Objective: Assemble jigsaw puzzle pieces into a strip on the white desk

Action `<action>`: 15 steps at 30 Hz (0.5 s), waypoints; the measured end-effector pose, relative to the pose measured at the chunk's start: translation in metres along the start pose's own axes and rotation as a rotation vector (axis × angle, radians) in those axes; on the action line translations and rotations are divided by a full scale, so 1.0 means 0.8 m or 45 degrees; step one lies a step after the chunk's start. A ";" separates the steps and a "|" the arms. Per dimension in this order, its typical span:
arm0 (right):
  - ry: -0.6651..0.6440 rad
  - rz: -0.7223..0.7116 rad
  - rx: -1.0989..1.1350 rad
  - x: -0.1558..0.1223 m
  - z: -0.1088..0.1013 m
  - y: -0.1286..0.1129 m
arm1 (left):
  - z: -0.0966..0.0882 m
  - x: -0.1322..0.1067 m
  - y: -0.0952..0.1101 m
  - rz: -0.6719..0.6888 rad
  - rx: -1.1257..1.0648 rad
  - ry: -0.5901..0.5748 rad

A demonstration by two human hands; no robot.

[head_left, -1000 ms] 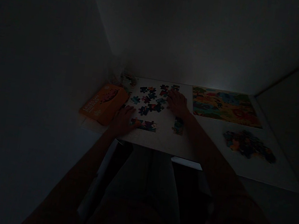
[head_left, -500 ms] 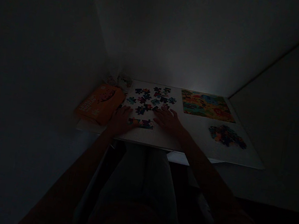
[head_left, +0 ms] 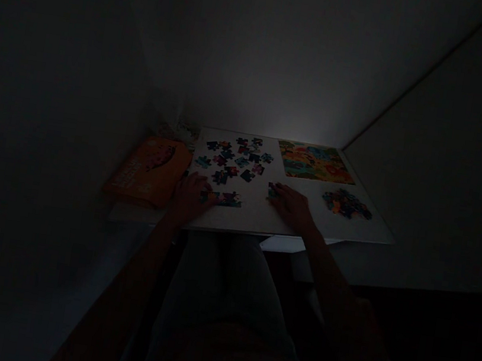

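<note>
Left hand (head_left: 191,192) lies half-curled against the joined jigsaw pieces (head_left: 226,199) at the near edge of the white table (head_left: 254,215). Right hand (head_left: 291,205) is part-open at a loose jigsaw piece (head_left: 272,190); any grip is unclear, too dim. Pieces look light, stiff card: take by edges.

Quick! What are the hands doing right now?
Left hand: open, resting against joined puzzle pieces.
Right hand: on a puzzle piece; grip too dark to tell.
</note>
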State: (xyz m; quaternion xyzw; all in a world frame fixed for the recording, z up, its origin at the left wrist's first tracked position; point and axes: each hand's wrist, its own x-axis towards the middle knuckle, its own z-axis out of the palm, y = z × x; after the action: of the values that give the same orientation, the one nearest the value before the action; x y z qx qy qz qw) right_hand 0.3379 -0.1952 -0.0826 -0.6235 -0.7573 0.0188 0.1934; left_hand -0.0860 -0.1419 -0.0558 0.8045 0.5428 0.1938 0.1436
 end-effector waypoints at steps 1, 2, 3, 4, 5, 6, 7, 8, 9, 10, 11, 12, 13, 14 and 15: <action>0.012 0.011 0.006 -0.002 0.002 0.000 | 0.001 0.001 -0.001 0.012 -0.009 0.002; 0.026 0.021 0.014 -0.003 0.004 0.000 | 0.002 0.002 -0.003 0.030 -0.019 0.012; 0.044 0.029 0.025 -0.004 0.005 0.001 | 0.002 0.003 -0.004 0.048 -0.028 0.023; 0.061 0.034 0.037 -0.004 0.006 0.002 | 0.003 0.004 -0.005 0.059 -0.037 0.031; 0.077 0.034 0.050 -0.005 0.006 0.004 | 0.004 0.004 -0.006 0.065 -0.045 0.032; 0.088 0.029 0.065 -0.006 0.006 0.005 | 0.004 0.004 -0.006 0.071 -0.051 0.031; 0.092 0.016 0.082 -0.007 0.006 0.007 | 0.005 0.004 -0.006 0.074 -0.056 0.033; 0.097 -0.002 0.102 -0.009 0.005 0.008 | 0.005 0.004 -0.006 0.076 -0.063 0.039; 0.101 -0.020 0.122 -0.011 0.005 0.010 | 0.005 0.004 -0.005 0.080 -0.071 0.050; 0.107 -0.033 0.139 -0.013 0.004 0.010 | 0.005 0.003 -0.005 0.083 -0.077 0.065; 0.112 -0.040 0.151 -0.015 0.003 0.011 | 0.005 0.003 -0.004 0.093 -0.082 0.079; 0.115 -0.042 0.156 -0.018 0.002 0.011 | 0.005 0.003 -0.003 0.101 -0.085 0.094; 0.116 -0.041 0.156 -0.020 0.002 0.011 | 0.004 0.003 -0.003 0.114 -0.082 0.102; 0.118 -0.039 0.151 -0.023 0.003 0.010 | 0.004 0.003 -0.003 0.127 -0.074 0.104; 0.120 -0.036 0.143 -0.026 0.004 0.010 | 0.003 0.003 -0.003 0.137 -0.062 0.098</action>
State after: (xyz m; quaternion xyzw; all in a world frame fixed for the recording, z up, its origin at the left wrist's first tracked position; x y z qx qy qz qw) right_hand 0.3475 -0.2129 -0.0931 -0.6011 -0.7538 0.0291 0.2638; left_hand -0.0860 -0.1392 -0.0588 0.8207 0.4991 0.2452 0.1316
